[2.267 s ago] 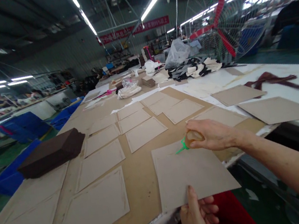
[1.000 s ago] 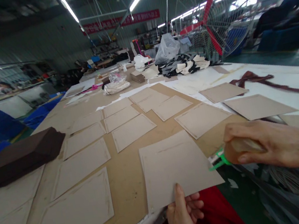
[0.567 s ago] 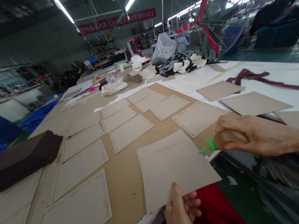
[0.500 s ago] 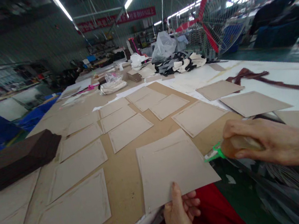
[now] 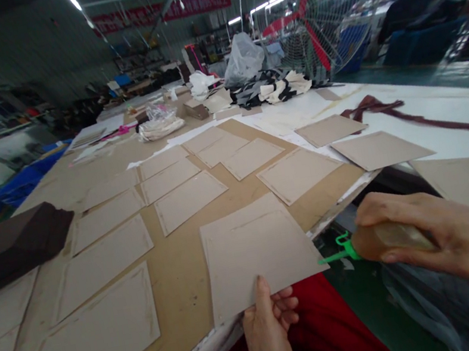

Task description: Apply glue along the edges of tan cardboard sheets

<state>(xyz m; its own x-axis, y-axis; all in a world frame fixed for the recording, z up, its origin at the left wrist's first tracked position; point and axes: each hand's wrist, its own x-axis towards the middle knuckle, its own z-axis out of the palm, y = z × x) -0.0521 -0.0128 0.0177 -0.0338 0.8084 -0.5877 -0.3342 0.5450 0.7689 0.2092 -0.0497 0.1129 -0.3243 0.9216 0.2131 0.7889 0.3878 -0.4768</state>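
My left hand (image 5: 270, 326) grips the near edge of a beige rectangular sheet (image 5: 257, 250), thumb on top and fingers curled beneath. The sheet overhangs the table's front edge, and a thin brownish line runs near its far and left edges. In my right hand (image 5: 430, 232) is an amber glue bottle (image 5: 382, 239) with a green nozzle (image 5: 337, 255), held on its side. The nozzle tip points left, at the sheet's right corner; whether it touches cannot be made out. Similar sheets with brownish border lines, such as one (image 5: 107, 331) at the left, lie spread over the table.
A dark brown stack (image 5: 11, 245) sits at the left on the brown-topped table (image 5: 183, 269). A brown strip (image 5: 414, 113) lies on the white surface at right. Fabric scraps (image 5: 269, 89) and plastic bags (image 5: 243, 59) are farther back, near a large fan (image 5: 305, 11).
The glue bottle has moved along the sheet's right edge toward its near corner. My left hand keeps its hold on the sheet. The whole view has shifted slightly.
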